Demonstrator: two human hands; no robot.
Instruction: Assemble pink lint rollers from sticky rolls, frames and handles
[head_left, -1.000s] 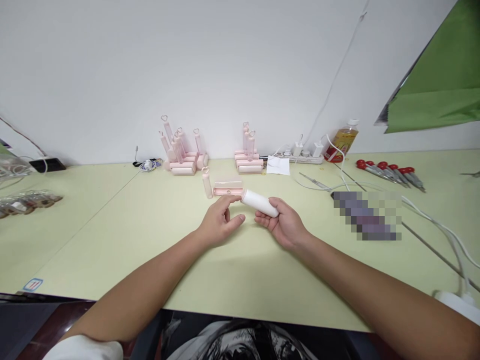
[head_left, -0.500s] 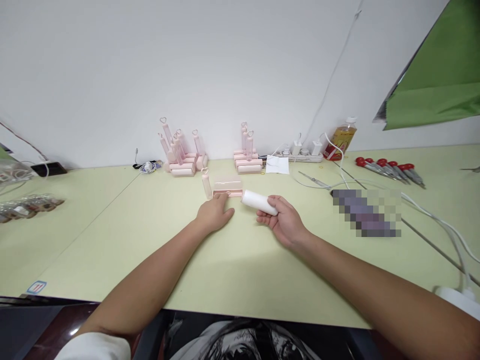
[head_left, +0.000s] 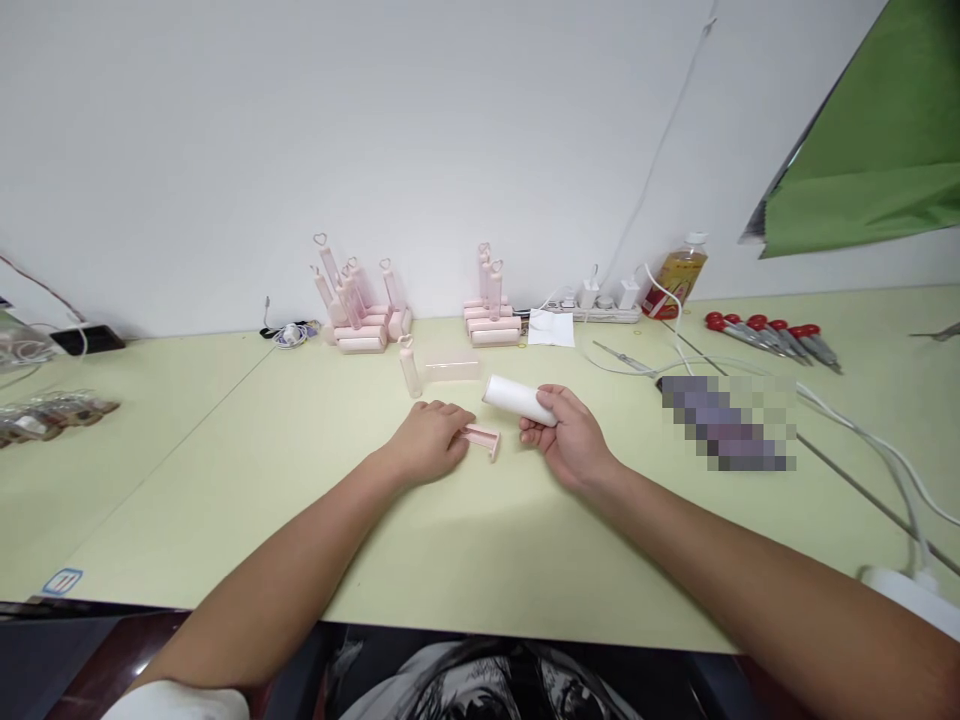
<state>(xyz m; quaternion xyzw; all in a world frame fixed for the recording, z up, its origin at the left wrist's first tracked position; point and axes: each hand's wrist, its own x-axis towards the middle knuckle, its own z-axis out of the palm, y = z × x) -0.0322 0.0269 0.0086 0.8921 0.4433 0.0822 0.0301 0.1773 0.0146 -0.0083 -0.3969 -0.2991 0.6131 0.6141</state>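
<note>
My right hand [head_left: 574, 435] has its fingers wrapped round one end of a white sticky roll [head_left: 517, 398], which tilts slightly down to the right. My left hand [head_left: 431, 440] is closed on a pink lint roller frame [head_left: 482, 436]; the frame's right end shows and the rest is hidden under the fingers. Just behind that hand lies a clear pinkish cover [head_left: 452, 367]. To the cover's left a pink handle [head_left: 410, 368] with a heart-shaped loop stands upright. The roll and the frame are apart.
Pink lint rollers with heart-loop handles form a left group [head_left: 361, 325] and a right group [head_left: 493, 315] by the wall. A power strip [head_left: 600, 314], a bottle [head_left: 679, 275], tweezers [head_left: 625, 357] and several red-ended tools [head_left: 772, 338] lie to the right. White cables [head_left: 862, 420] cross the table.
My left hand has taken hold of the pink frame and drawn it nearer, away from the clear cover. My right hand keeps the white roll in about the same place.
</note>
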